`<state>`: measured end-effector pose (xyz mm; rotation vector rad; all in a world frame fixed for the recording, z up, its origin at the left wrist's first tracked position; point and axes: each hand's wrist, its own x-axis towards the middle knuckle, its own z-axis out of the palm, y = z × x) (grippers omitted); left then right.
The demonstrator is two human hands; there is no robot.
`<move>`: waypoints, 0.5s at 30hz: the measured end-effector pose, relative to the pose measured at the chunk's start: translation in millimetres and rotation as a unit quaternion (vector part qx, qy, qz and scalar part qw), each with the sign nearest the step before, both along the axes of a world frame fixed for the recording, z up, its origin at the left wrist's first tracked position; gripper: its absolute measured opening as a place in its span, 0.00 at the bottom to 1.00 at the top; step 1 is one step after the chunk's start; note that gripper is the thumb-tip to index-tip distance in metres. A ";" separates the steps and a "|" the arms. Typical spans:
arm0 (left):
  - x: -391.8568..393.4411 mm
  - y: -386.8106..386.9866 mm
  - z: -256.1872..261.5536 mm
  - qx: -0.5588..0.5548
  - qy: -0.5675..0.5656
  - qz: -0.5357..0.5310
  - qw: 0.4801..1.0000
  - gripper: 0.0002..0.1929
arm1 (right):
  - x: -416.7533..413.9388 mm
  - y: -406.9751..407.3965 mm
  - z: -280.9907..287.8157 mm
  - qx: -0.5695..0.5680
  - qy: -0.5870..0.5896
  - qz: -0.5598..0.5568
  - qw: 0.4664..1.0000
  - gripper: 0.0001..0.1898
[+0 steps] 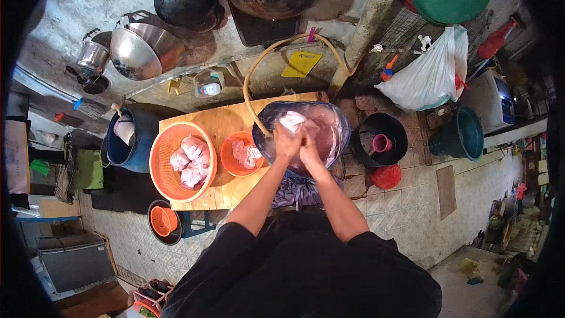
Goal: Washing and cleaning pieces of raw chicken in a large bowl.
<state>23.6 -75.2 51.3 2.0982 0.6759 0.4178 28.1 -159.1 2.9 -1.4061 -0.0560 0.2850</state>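
Note:
Both hands are together over a large tub of cloudy pinkish water point(324, 126), its rim lined in blue. My left hand point(286, 142) and my right hand point(307, 145) are closed around a pale pinkish-white piece, perhaps raw meat point(292, 120); its exact kind cannot be told. A tan hose point(247, 92) runs down into the tub beside my left hand. To the left, a small orange bowl point(226, 159) holds shredded-looking pink pieces. Farther left, an orange plastic basket point(155, 172) holds several pale pink lumps.
The bowl and basket stand on a wooden table point(225, 112). At right, a black bucket point(397, 152) holds a pink dipper point(381, 143), with a red plastic bag point(386, 177) beside it. A blue barrel point(140, 154) stands at left. Pans and a yellow cutting board point(301, 64) are at the wall.

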 end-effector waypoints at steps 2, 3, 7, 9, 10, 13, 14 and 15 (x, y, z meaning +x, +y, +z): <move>14.9 17.7 -28.1 -0.117 0.063 0.058 0.989 0.34 | -13.7 4.6 10.5 -0.099 -0.100 0.035 0.989 0.17; 22.3 16.3 -26.9 -0.143 0.065 0.077 0.984 0.32 | -14.5 1.6 1.0 -0.028 -0.101 0.061 0.993 0.18; 6.2 34.5 -50.5 0.006 0.025 -0.047 0.999 0.22 | -29.7 -16.8 15.2 -0.177 -0.241 0.112 0.948 0.16; 2.7 31.7 -55.0 0.029 0.065 -0.034 0.997 0.18 | -25.7 -24.5 14.3 -0.265 -0.301 0.119 0.908 0.15; -1.6 35.8 -61.4 0.028 0.033 -0.002 0.999 0.16 | -22.7 -22.7 22.6 -0.283 -0.248 0.070 0.924 0.14; -9.4 33.5 -54.4 0.026 -0.005 0.005 1.000 0.14 | -9.7 -25.2 34.8 -0.332 -0.172 0.016 0.927 0.12; -8.6 21.2 -41.9 -0.002 -0.045 -0.038 0.998 0.14 | -2.6 -31.5 24.8 -0.385 -0.256 0.026 0.887 0.12; -8.8 12.2 -27.9 -0.026 -0.086 -0.075 0.993 0.14 | 5.5 -33.8 14.6 -0.429 -0.338 0.040 0.836 0.13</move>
